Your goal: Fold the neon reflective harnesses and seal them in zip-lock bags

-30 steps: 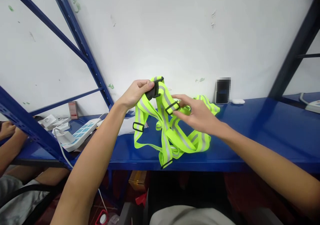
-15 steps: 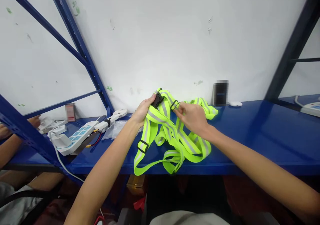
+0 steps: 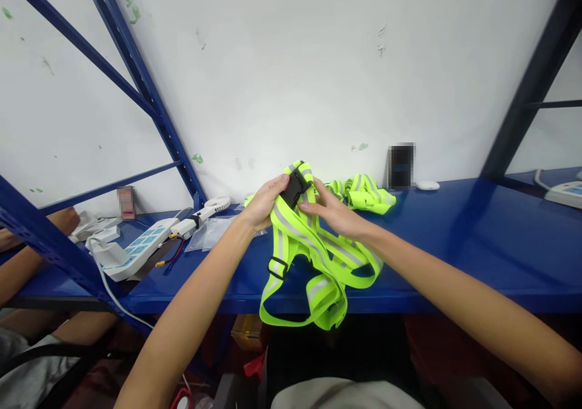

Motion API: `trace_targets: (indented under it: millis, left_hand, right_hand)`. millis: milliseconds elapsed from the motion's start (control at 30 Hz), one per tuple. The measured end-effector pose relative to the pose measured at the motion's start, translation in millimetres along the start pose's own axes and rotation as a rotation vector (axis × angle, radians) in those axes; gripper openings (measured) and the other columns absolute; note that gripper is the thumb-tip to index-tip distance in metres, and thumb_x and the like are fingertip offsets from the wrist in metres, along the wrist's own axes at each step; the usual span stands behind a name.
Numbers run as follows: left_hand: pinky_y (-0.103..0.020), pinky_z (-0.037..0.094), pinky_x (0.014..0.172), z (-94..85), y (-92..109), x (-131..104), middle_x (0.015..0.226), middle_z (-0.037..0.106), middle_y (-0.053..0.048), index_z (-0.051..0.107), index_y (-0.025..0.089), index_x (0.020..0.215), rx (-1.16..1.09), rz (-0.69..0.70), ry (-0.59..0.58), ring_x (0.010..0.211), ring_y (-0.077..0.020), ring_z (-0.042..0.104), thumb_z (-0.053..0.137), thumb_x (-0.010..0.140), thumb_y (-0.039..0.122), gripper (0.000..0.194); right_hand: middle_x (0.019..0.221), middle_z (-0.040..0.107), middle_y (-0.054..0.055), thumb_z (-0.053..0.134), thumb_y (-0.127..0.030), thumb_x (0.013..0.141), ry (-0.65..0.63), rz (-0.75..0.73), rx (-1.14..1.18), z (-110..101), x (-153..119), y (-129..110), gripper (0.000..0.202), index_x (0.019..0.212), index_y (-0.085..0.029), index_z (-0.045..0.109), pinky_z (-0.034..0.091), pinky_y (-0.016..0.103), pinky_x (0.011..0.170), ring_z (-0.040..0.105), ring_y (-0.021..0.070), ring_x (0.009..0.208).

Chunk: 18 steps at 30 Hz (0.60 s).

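Observation:
Both hands hold a neon yellow reflective strap harness with grey stripes, lifted over the front of the blue table. My left hand is closed on the straps beside a black plastic buckle. My right hand grips the straps from the other side, its thumb just below the buckle. A black slider sits on a strap hanging at the left. Loops dangle past the table's front edge. Behind my right hand, more of the same yellow strapping lies bunched on the table; whether it joins is hidden.
A power strip, a white handheld fan and clear plastic bags lie at the left. A dark phone-like device leans on the wall beside a white case. Another person's hand shows far left, beyond the blue frame.
My right hand has left the upper slider and moved left to the straps by the buckle. The buckle has shifted slightly right and tilted, and the hanging loops have swung right.

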<state>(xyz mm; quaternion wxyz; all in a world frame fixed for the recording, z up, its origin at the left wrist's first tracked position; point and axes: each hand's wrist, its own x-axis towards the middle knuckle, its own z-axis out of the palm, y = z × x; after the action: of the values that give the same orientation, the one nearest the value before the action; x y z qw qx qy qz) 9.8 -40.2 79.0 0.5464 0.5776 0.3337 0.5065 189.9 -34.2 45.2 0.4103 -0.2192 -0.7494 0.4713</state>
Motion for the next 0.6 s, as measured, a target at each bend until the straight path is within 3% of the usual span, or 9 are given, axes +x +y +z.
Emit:
trace_targets:
  millis: [133, 300, 367, 467, 533, 600]
  left_hand:
    - [-0.021, 0.046, 0.048, -3.0, -2.0, 0.3, 0.051, 0.058, 0.002, 0.067, 0.014, 0.091, -0.004, 0.012, 0.007, 0.043, -0.0098, 0.053, 0.066, 0.085, 0.049, 0.035]
    - [-0.021, 0.049, 0.050, -22.2, 11.5, 3.4, 0.062, 0.066, -0.001, 0.068, 0.013, 0.085, 0.142, 0.027, 0.018, 0.050, -0.0107, 0.059, 0.077, 0.074, 0.049, 0.038]
    - [-0.022, 0.051, 0.051, -28.5, 21.9, 3.3, 0.068, 0.069, -0.003, 0.069, 0.012, 0.083, 0.208, 0.017, -0.006, 0.055, -0.0125, 0.062, 0.078, 0.072, 0.048, 0.039]
    - [-0.021, 0.046, 0.046, -30.2, 42.3, 2.0, 0.059, 0.064, -0.001, 0.067, 0.013, 0.073, 0.304, 0.064, -0.018, 0.048, -0.0109, 0.057, 0.077, 0.072, 0.049, 0.037]
    - [-0.020, 0.041, 0.042, -28.3, 59.1, 1.4, 0.051, 0.057, 0.001, 0.064, 0.014, 0.066, 0.368, 0.135, -0.012, 0.042, -0.0086, 0.051, 0.076, 0.074, 0.048, 0.037]
    - [-0.019, 0.036, 0.039, -27.5, 78.2, 1.4, 0.045, 0.049, 0.004, 0.059, 0.015, 0.062, 0.399, 0.243, 0.025, 0.038, -0.0069, 0.045, 0.074, 0.077, 0.048, 0.039]
  right_hand:
    - [0.125, 0.065, 0.009, 0.069, -0.038, 0.085, 0.014, -0.039, 0.169, -0.2, 2.8, 3.4, 0.087, 0.155, -0.032, 0.018, 0.052, 0.047, 0.099, 0.065, 0.0267, 0.111]
    - [0.099, 0.070, 0.006, 0.070, -0.021, 0.082, 0.041, 0.181, 0.399, -14.4, -4.9, -17.4, 0.082, 0.151, -0.030, 0.027, 0.063, 0.036, 0.069, 0.069, 0.0188, 0.074]
    - [0.088, 0.069, 0.002, 0.067, -0.013, 0.080, -0.047, 0.275, 0.468, -22.6, -13.0, -34.8, 0.082, 0.152, -0.028, 0.029, 0.059, 0.024, 0.055, 0.063, 0.0122, 0.059]
    - [0.079, 0.068, -0.002, 0.061, -0.009, 0.080, -0.256, 0.302, 0.493, -30.7, -29.9, -63.4, 0.082, 0.152, -0.028, 0.027, 0.039, 0.013, 0.034, 0.039, 0.0019, 0.035]
    - [0.078, 0.068, -0.003, 0.059, -0.011, 0.080, -0.322, 0.275, 0.438, -33.7, -43.4, -81.6, 0.080, 0.152, -0.029, 0.028, 0.036, 0.013, 0.034, 0.034, -0.0002, 0.032]
    - [0.072, 0.066, -0.007, 0.059, -0.018, 0.083, -0.323, 0.237, 0.338, -37.5, -57.5, -98.2, 0.077, 0.151, -0.032, 0.028, 0.046, 0.017, 0.044, 0.041, 0.0005, 0.033]
